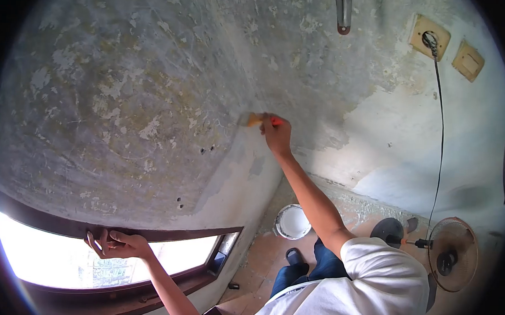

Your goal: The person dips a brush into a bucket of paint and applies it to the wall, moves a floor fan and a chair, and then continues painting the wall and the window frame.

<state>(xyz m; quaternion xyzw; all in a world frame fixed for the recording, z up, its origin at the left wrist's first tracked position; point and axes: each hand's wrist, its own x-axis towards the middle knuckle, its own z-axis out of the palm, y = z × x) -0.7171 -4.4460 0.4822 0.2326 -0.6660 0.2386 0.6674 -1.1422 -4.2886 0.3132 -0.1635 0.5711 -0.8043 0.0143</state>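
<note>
My right hand (277, 136) is closed around the orange-and-red handle of a paintbrush (254, 119), held out to the left. The brush's far end is blurred and overlaps the wall near the inside corner. Around it the wall (148, 96) is grey and patchy, with pale flaked spots and a few small holes. Lower left, my left hand (116, 244) is raised in front of the window's upper frame (58, 223). Its palm faces up, the fingers loosely bent and apart, with nothing in them.
A white-smeared bucket (293, 222) stands on the tiled floor by my feet. To the right is a standing fan (452, 254), its cord (441, 120) hanging from a wall socket (430, 38). Beside that is a switch (468, 60). A metal strip (343, 12) is fixed high up.
</note>
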